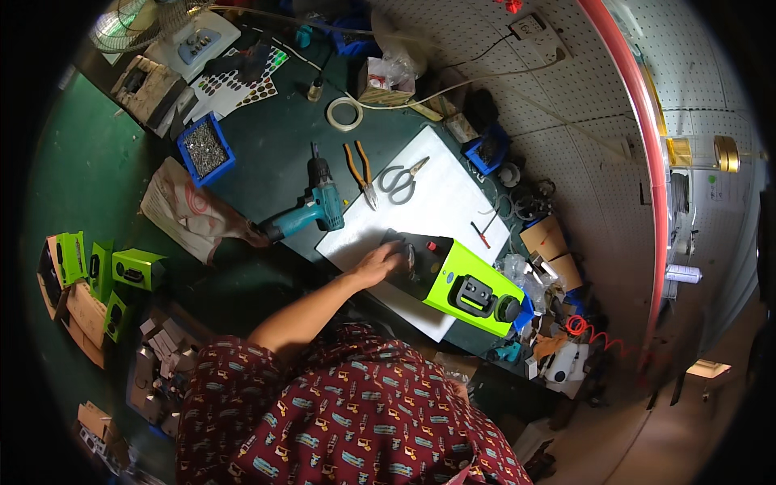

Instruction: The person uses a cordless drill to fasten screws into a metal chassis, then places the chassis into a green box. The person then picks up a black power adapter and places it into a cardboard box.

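Observation:
A bright green and black metal case (477,284) lies on a white sheet (440,182) on the workbench. Its green face carries a black latch-like fitting and a round black knob. My left hand (378,265) is at the dark left end of the case, fingers bent against its edge and partly lost in shadow. Just beyond lie scissors (398,184) with dark handles, orange-handled pliers (363,176) and a teal cordless drill (311,208). My right hand is not visible; my body and the case hide that side.
A blue bin of screws (206,149) and a roll of tape (344,114) are farther back. Several green cases (136,268) stand in a carton at left. Small parts and bins crowd the right edge, below a pegboard wall (533,105). A crumpled bag (190,206) lies near the drill.

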Demonstrator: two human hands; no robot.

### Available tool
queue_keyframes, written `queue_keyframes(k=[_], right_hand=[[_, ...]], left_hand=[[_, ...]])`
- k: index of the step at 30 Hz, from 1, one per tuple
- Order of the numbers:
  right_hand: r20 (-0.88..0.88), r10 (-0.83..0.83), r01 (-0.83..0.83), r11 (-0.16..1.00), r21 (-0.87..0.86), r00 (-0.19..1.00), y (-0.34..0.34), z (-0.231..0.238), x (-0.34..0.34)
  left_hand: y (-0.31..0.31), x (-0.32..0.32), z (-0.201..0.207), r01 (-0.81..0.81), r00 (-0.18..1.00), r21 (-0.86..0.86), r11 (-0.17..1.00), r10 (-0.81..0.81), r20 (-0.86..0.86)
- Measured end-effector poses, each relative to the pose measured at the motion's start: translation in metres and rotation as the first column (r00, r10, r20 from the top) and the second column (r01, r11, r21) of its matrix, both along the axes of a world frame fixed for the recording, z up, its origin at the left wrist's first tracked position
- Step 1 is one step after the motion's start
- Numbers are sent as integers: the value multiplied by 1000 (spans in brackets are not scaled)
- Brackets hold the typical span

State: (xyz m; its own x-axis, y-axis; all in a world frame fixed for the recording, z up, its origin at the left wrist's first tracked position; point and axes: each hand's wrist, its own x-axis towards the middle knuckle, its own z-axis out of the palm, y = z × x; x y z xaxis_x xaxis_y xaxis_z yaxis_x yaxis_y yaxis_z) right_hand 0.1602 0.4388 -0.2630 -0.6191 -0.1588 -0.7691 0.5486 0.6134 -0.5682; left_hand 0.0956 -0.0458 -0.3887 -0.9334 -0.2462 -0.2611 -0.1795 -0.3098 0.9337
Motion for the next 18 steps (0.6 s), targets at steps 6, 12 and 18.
queue_keyframes(k=[6,12,18], right_hand=[[43,41,-42,999,12,998,-14,19,-11],[-50,104,-105,994,-14,993,-13,6,8],[-153,71,-67,997,30,986,-27,-30,2]], left_hand=[[-16,29,-30,337,935,-208,918,-300,188],[-17,74,-36,373,905,-217,902,-302,299],[-37,79,-26,151,955,-17,988,-141,259]])
